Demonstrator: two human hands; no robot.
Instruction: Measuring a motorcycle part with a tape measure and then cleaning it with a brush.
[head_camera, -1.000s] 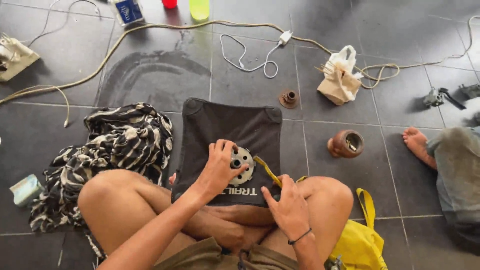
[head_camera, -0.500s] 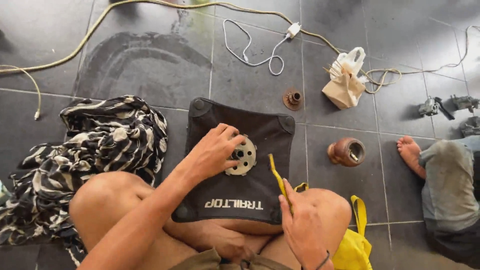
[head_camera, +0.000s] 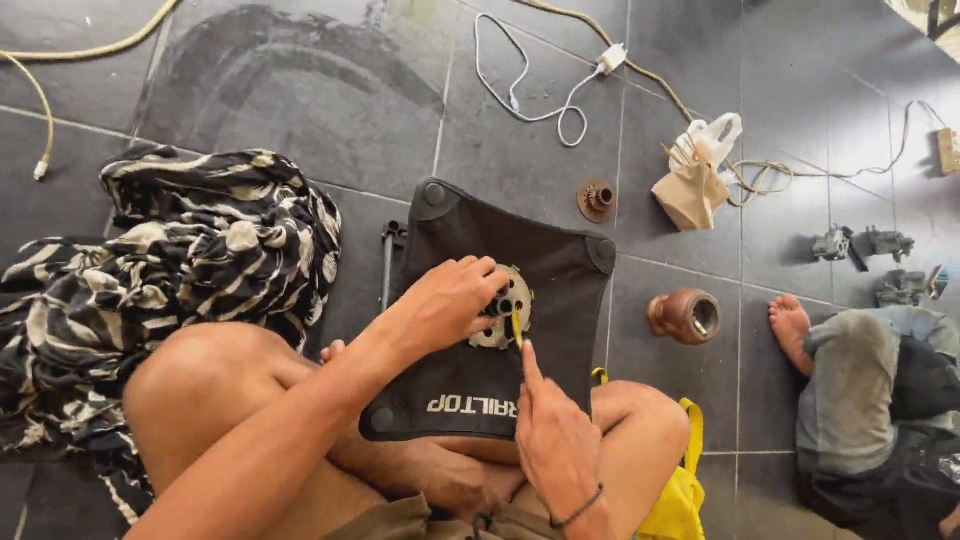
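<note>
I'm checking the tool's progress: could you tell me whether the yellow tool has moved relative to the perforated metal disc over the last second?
Yes. The yellow tool in the right hand has swung from beside the metal disc onto it, its tip now at the disc's hub.

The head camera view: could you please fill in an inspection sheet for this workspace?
Surface: dark tiled floor; black padded mat across the lap.
Job's things: round holed metal disc on the mat; yellow-handled tool against it.
Clutter: striped cloth, brown cylinder, paper bag.
Hands: left hand grips the disc; right hand holds the tool.
Cables: white cord.
Surroundings: another person's foot.
</note>
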